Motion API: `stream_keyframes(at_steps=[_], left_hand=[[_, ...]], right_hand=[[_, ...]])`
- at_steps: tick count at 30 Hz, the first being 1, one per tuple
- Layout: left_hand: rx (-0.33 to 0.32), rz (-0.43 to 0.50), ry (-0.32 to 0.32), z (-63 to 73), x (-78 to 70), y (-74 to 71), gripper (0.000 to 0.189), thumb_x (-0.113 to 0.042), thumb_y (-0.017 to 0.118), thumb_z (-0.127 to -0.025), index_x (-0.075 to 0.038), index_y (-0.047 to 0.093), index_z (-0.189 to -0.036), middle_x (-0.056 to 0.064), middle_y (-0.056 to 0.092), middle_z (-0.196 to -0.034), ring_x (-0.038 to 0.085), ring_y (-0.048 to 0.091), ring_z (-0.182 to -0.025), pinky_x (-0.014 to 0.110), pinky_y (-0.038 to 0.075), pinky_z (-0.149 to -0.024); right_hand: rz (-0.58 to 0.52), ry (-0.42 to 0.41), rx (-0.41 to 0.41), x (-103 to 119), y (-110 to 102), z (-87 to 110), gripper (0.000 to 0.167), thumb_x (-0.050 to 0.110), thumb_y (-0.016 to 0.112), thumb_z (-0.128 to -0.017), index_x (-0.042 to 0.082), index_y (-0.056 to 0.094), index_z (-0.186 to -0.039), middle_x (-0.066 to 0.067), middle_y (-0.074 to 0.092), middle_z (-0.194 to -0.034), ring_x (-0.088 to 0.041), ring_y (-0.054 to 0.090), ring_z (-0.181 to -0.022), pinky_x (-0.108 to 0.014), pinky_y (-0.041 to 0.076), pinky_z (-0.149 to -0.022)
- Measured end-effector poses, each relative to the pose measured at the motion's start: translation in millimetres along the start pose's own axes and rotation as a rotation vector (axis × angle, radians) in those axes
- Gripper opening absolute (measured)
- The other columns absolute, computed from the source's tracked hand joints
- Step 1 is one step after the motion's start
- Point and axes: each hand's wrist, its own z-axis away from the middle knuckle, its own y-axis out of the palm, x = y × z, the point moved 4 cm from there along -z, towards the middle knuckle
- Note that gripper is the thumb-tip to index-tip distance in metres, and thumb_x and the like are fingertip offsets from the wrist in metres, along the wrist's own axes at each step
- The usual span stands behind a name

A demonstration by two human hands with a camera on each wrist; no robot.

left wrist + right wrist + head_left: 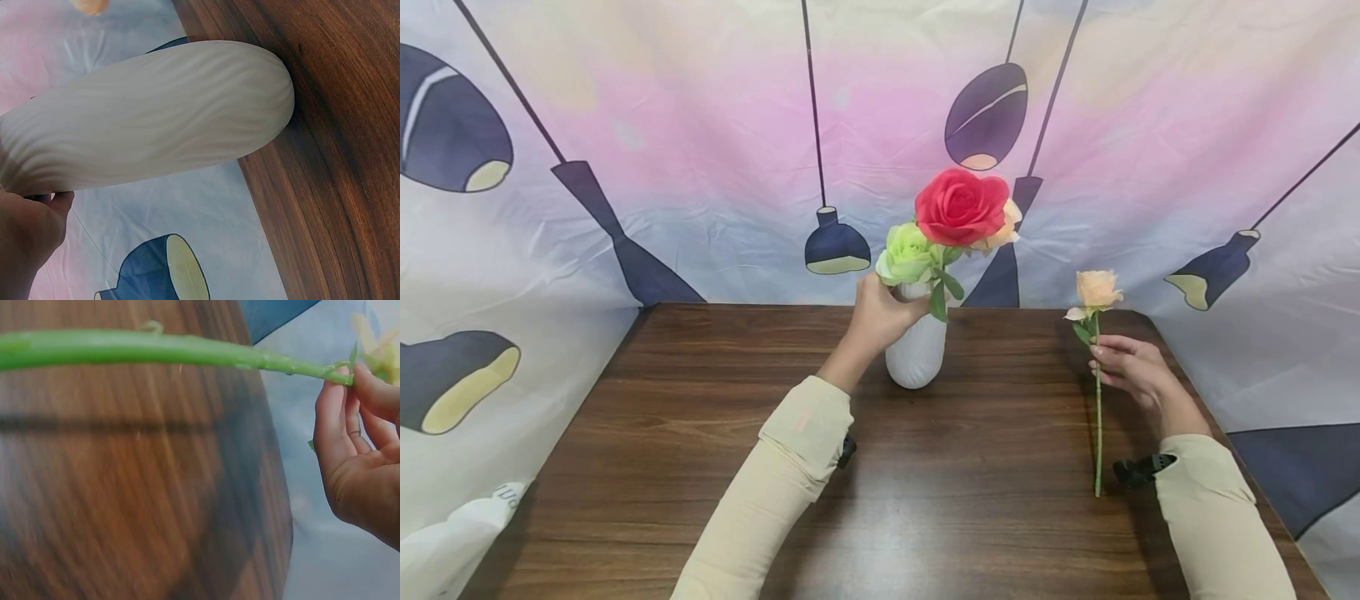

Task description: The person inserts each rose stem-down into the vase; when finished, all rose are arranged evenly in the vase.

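A white vase (914, 354) with a wavy ribbed surface stands upright on the table. My left hand (883, 317) grips it near the neck, thumb across the front; in the left wrist view the vase (156, 115) hides most of the fingers. Out of its top rise a red rose (962, 207), a light green rose (906, 252) and, partly behind the red one, a peach rose (1006, 227). Off to the right, my right hand (1138, 373) pinches the green stem (187, 350) of a single peach rose (1097, 289) just below its bloom, the stem hanging downward.
The brown wooden table (985, 517) reaches back to a pastel cloth backdrop (722, 167) printed with dark lamps. White crumpled material (460, 533) lies beyond the table's left edge. Dark wrist straps (1142, 471) show at the sleeve cuffs.
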Motion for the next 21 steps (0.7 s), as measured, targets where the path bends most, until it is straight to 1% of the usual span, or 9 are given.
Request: stream_keyframes(at_steps=[4, 6, 10, 12, 15, 18, 21], left_hand=[[0.004, -0.006, 0.009, 0.0, -1.2, 0.4, 0.046, -0.008, 0.082, -0.079, -0.003, 0.063, -0.121, 0.014, 0.071, -0.118, 0.025, 0.068, -0.113, 0.041, 0.058, -0.1], [0.005, -0.008, 0.006, 0.1, -1.3, 0.4, 0.047, -0.008, 0.082, -0.079, -0.003, 0.062, -0.121, 0.014, 0.071, -0.118, 0.025, 0.068, -0.114, 0.041, 0.058, -0.1], [0.004, -0.008, -0.003, 0.3, -0.9, 0.0, 0.047, -0.008, 0.082, -0.079, -0.003, 0.062, -0.121, 0.014, 0.071, -0.119, 0.025, 0.068, -0.114, 0.042, 0.057, -0.101], [0.004, -0.009, -0.005, 0.2, -0.6, -0.1, 0.047, -0.008, 0.082, -0.079, -0.003, 0.062, -0.121, 0.014, 0.071, -0.118, 0.025, 0.068, -0.114, 0.042, 0.058, -0.101], [0.004, -0.009, -0.004, 0.0, -0.4, 0.0, 0.048, -0.009, 0.082, -0.079, -0.003, 0.062, -0.122, 0.014, 0.071, -0.119, 0.025, 0.068, -0.114, 0.042, 0.057, -0.101], [0.003, -0.008, 0.0, -0.3, -0.1, 0.1, 0.048, -0.009, 0.082, -0.079, -0.003, 0.062, -0.121, 0.014, 0.071, -0.118, 0.025, 0.068, -0.113, 0.041, 0.058, -0.101], [0.0, -0.003, 0.002, -0.6, -0.1, 0.2, 0.048, -0.009, 0.083, -0.078, -0.003, 0.062, -0.121, 0.014, 0.071, -0.118, 0.024, 0.068, -0.113, 0.041, 0.057, -0.1]], right_hand=[[-0.196, -0.046, 0.04, 7.8, 8.9, 1.8, 0.021, 0.009, 0.062, -0.1, 0.027, 0.071, -0.097, 0.015, 0.074, -0.09, -0.004, 0.075, -0.083, -0.022, 0.062, -0.072], [-0.253, -0.071, 0.069, 11.9, 13.2, 2.5, 0.02, 0.006, 0.06, -0.101, 0.024, 0.069, -0.099, 0.013, 0.076, -0.093, -0.005, 0.075, -0.085, -0.023, 0.063, -0.074], [-0.276, -0.103, 0.136, 18.4, 21.8, 2.9, 0.023, 0.005, 0.054, -0.104, 0.024, 0.068, -0.107, 0.011, 0.078, -0.099, -0.006, 0.075, -0.089, -0.023, 0.063, -0.077], [-0.283, -0.108, 0.166, 20.4, 25.6, 3.1, 0.026, 0.005, 0.052, -0.105, 0.025, 0.068, -0.11, 0.01, 0.078, -0.102, -0.006, 0.075, -0.091, -0.024, 0.063, -0.078], [-0.323, -0.103, 0.204, 22.3, 30.5, 3.3, 0.026, 0.005, 0.05, -0.105, 0.025, 0.065, -0.114, 0.007, 0.077, -0.105, -0.008, 0.075, -0.093, -0.025, 0.063, -0.081], [-0.362, -0.107, 0.228, 23.6, 34.3, 3.5, 0.027, 0.0, 0.05, -0.104, 0.022, 0.061, -0.116, 0.005, 0.076, -0.108, -0.01, 0.075, -0.095, -0.026, 0.063, -0.083], [-0.413, -0.121, 0.249, 25.1, 37.9, 4.4, 0.032, -0.006, 0.05, -0.102, 0.019, 0.061, -0.117, 0.001, 0.075, -0.109, -0.012, 0.074, -0.096, -0.027, 0.063, -0.083]])
